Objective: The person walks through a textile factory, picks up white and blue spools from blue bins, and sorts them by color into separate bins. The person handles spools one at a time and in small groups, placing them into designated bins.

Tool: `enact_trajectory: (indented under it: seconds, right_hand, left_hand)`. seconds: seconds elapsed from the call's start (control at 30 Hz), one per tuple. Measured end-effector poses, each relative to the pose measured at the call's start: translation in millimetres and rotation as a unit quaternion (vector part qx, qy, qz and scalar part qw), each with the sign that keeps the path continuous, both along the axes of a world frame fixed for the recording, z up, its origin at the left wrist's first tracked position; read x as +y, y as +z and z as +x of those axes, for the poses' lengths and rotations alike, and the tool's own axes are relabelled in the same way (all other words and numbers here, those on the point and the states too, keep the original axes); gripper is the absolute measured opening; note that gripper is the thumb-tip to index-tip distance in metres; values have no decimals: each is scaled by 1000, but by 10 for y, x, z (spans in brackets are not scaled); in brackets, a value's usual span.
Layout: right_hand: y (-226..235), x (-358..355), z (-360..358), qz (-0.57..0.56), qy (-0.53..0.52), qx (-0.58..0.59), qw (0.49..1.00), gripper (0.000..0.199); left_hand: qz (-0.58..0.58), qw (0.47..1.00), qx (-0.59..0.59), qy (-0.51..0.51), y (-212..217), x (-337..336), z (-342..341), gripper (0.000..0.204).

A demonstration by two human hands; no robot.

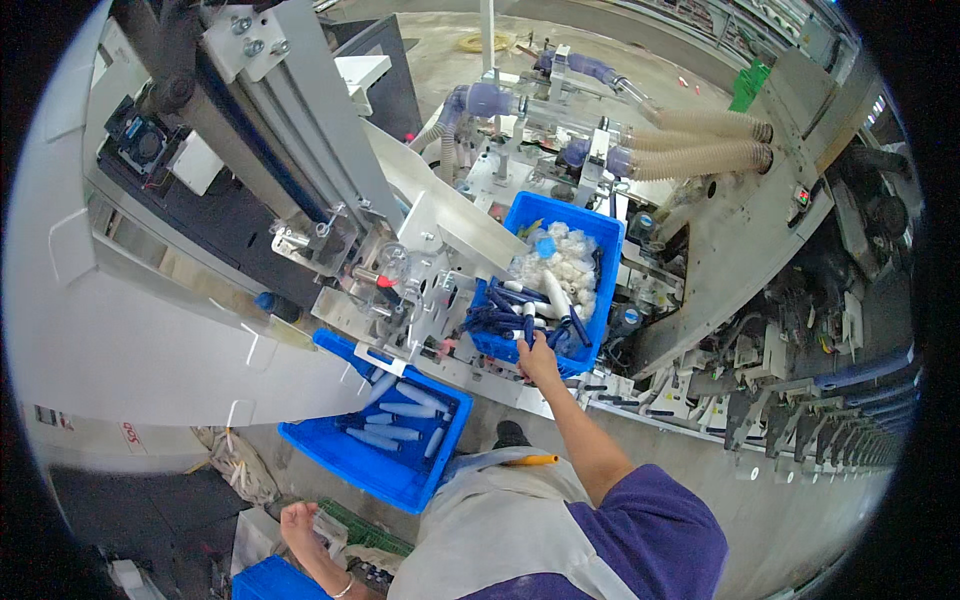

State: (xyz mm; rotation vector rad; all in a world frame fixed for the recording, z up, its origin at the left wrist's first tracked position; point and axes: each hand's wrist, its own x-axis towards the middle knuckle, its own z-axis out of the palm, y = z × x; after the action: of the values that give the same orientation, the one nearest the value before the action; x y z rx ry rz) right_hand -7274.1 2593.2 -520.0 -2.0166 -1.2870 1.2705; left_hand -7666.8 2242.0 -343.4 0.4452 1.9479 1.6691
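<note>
At 2 o'clock, two beige corrugated hoses (700,160) are being observed, joined to a pale machine panel (740,225); a bright green piece (748,86) is being noted just above. At 12 o'clock, a yellow coil (471,44) is being seen on the floor (440,65). A black fan (146,142) is being recorded at 10 o'clock, a crumpled cloth sack (240,472) at 8 o'clock.

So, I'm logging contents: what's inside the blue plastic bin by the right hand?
Dark-blue tubes, a tapered white tube and white clumps; their heap hides the floor of the bin.
</note>
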Motion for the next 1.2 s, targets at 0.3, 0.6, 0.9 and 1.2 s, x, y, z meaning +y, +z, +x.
enact_trajectory:
  seconds: [0.3, 0.6, 0.9, 1.2]
  right_hand:
    - [384, 118, 295, -45, 211, -50, 975, 58]
    - [659, -258, 28, 151, 332, -161, 917, 35]
    - [713, -818, -1393, 35, 585, 62, 808, 30]
    - [-926, -902, -2601, -1, 567, -165, 807, 32]
  left_hand:
    - [-224, 972, 59, 40, -286, -542, 16, 34]
    - [-457, 847, 213, 169, -1203, -1800, 203, 40]
    - [-448, 840, -306, 9, -1636, -2246, 1592, 49]
    - [-415, 866, 225, -165, -834, -551, -431, 29]
